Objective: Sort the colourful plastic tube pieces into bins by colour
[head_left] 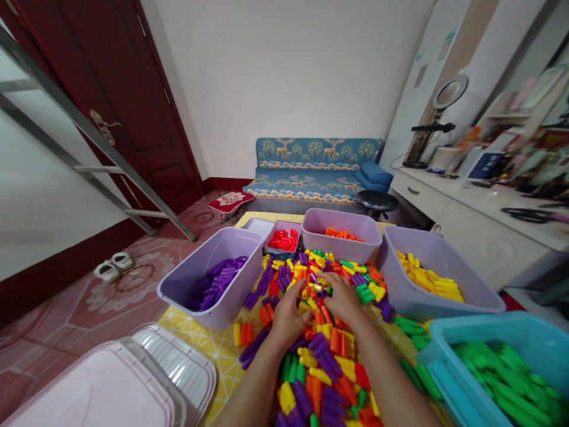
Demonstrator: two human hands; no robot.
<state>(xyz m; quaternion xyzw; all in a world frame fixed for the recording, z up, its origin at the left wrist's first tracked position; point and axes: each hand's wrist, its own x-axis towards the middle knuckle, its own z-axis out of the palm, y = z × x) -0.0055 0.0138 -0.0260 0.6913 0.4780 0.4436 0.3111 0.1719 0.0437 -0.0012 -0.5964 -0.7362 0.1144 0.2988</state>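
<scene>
A mixed pile of small plastic tube-shaped pieces (326, 356) in purple, yellow, orange, red and green covers the middle of the table. My left hand (288, 317) rests in the pile, its thumb apart from the fingers. Facing it, my right hand (343, 299) reaches in with curved fingers spread from the thumb. Several yellow pieces (316, 287) lie between the two hands. Both hands touch the pieces, and neither plainly grips one. Some fingertips are hidden among the pieces.
Around the pile stand tubs of purple pieces (217, 281), red pieces (283, 240), orange pieces (342, 235), yellow pieces (427, 276) and green pieces (511, 379). Stacked lids (102, 385) lie at the left front. Beyond are a blue sofa (311, 178) and a metal ladder (100, 169).
</scene>
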